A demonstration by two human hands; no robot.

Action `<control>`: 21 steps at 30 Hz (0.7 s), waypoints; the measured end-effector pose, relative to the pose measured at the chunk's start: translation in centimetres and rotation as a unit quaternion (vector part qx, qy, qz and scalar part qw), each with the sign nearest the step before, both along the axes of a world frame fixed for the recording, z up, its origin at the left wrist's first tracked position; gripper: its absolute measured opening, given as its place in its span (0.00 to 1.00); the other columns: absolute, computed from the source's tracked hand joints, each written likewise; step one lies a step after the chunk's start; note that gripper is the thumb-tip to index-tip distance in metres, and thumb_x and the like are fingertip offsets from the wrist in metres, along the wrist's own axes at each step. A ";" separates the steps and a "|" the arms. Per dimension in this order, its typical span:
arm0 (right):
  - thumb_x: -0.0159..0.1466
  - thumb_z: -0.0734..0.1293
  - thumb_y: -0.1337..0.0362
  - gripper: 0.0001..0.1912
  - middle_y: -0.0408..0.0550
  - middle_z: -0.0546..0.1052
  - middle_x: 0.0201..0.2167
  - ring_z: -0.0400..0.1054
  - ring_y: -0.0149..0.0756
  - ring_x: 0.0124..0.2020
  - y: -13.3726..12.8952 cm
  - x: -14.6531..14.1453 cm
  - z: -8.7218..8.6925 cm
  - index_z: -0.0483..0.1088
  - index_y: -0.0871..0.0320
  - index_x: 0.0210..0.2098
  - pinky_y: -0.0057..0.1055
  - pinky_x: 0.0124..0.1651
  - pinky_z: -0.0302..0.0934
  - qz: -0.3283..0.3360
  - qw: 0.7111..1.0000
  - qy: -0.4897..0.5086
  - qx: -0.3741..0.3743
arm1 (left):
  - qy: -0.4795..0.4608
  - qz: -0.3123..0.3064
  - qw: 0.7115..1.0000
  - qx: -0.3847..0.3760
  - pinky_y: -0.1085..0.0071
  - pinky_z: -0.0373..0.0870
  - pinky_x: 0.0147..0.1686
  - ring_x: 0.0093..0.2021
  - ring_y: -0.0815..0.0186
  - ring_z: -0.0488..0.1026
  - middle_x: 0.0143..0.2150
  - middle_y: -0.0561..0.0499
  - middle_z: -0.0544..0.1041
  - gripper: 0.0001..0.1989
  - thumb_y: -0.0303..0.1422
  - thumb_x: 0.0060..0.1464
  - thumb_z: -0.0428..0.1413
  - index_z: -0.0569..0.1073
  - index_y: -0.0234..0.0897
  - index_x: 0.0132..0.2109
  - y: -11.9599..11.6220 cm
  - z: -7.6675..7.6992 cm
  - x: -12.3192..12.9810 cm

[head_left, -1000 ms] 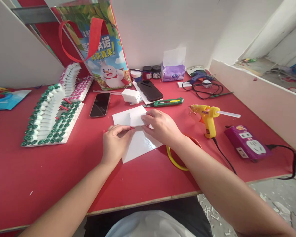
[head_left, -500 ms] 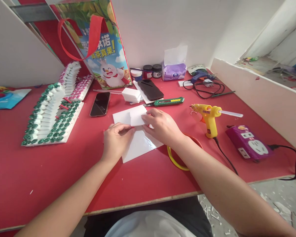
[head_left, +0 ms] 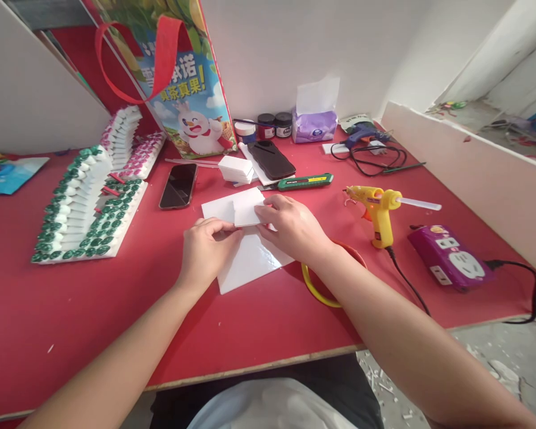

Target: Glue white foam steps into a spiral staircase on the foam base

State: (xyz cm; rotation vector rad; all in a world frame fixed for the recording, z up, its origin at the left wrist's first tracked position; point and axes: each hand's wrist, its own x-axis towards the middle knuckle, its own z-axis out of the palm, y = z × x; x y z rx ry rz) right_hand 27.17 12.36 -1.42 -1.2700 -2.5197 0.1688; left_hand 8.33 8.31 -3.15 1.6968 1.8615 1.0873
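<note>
Between both hands, a small white board piece (head_left: 249,208) stands over larger white boards (head_left: 245,265) lying on the red table. My right hand (head_left: 292,229) pinches the small piece at its right side, thumb below and fingers on its face. At the lower left edge of that piece, my left hand (head_left: 208,247) is closed, thumb and forefinger pressed to it. The fingers partly hide where the piece meets the boards beneath. Just beyond the hands lie a green utility knife (head_left: 306,182) and a stack of small white blocks (head_left: 236,169).
A yellow glue gun (head_left: 375,208) stands right, beside a purple power strip (head_left: 451,256). Under my right forearm lies a yellow-and-red ring (head_left: 312,289). Two phones (head_left: 178,186), paint jars (head_left: 266,126), tissues (head_left: 315,124), a gift bag (head_left: 192,89) and green-white models (head_left: 89,208) surround the work.
The view has shifted slightly, so objects on the left sit a little further left. Both hands keep their hold on the small white piece, with hardly any movement.
</note>
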 end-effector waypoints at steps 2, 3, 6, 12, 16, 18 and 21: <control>0.68 0.63 0.67 0.11 0.60 0.75 0.47 0.66 0.43 0.41 0.0 0.0 0.1 0.76 0.63 0.44 0.34 0.41 0.56 0.000 1.000 -0.003 -0.004 | -0.013 0.004 1.000 -0.013 0.66 0.71 0.37 0.36 0.60 0.75 0.32 0.52 0.81 0.04 0.37 0.47 0.65 0.83 0.44 0.31 -0.2 0.1 -0.1; 0.68 0.63 0.67 0.11 0.60 0.75 0.47 0.66 0.44 0.42 0.0 0.0 0.1 0.76 0.63 0.45 0.34 0.42 0.56 -0.001 1.000 -0.005 -0.007 | -0.019 0.006 1.000 -0.021 0.66 0.71 0.37 0.37 0.60 0.75 0.33 0.52 0.81 0.05 0.38 0.47 0.65 0.83 0.44 0.32 -0.4 0.1 -0.1; 0.68 0.63 0.67 0.11 0.60 0.75 0.47 0.66 0.43 0.42 0.0 0.0 0.2 0.76 0.63 0.45 0.34 0.42 0.57 -0.001 1.000 -0.007 -0.012 | -0.040 0.014 0.998 -0.035 0.66 0.71 0.37 0.38 0.60 0.75 0.35 0.52 0.82 0.06 0.39 0.47 0.66 0.84 0.45 0.34 -0.7 0.0 -0.4; 0.68 0.63 0.67 0.09 0.58 0.74 0.45 0.65 0.42 0.41 -0.1 0.1 0.2 0.75 0.62 0.42 0.34 0.41 0.56 0.003 1.000 0.010 -0.009 | -0.093 0.037 0.994 -0.035 0.67 0.70 0.35 0.35 0.61 0.75 0.35 0.51 0.83 0.09 0.42 0.47 0.67 0.84 0.44 0.34 -0.7 -0.6 -0.5; 0.68 0.63 0.67 0.10 0.58 0.74 0.45 0.65 0.42 0.41 -0.1 0.1 0.1 0.76 0.62 0.43 0.34 0.42 0.56 0.003 1.000 0.006 -0.007 | -0.087 0.038 0.995 -0.038 0.66 0.70 0.34 0.35 0.61 0.75 0.34 0.51 0.82 0.09 0.41 0.46 0.67 0.84 0.43 0.34 -0.4 -0.7 -0.4; 0.68 0.63 0.67 0.10 0.59 0.74 0.45 0.65 0.42 0.40 0.0 0.1 0.0 0.75 0.62 0.43 0.34 0.42 0.56 0.005 1.000 0.008 -0.001 | -0.073 0.039 0.996 -0.029 0.67 0.70 0.34 0.34 0.61 0.75 0.34 0.50 0.82 0.08 0.41 0.46 0.67 0.84 0.43 0.33 -0.4 -0.5 -0.3; 0.68 0.63 0.67 0.10 0.59 0.75 0.45 0.65 0.42 0.40 0.0 0.1 -0.2 0.76 0.62 0.43 0.34 0.42 0.56 0.005 1.000 0.010 0.004 | -0.048 0.042 0.998 -0.017 0.66 0.71 0.34 0.32 0.62 0.74 0.33 0.50 0.81 0.07 0.40 0.46 0.66 0.84 0.42 0.32 -0.3 -0.3 -0.1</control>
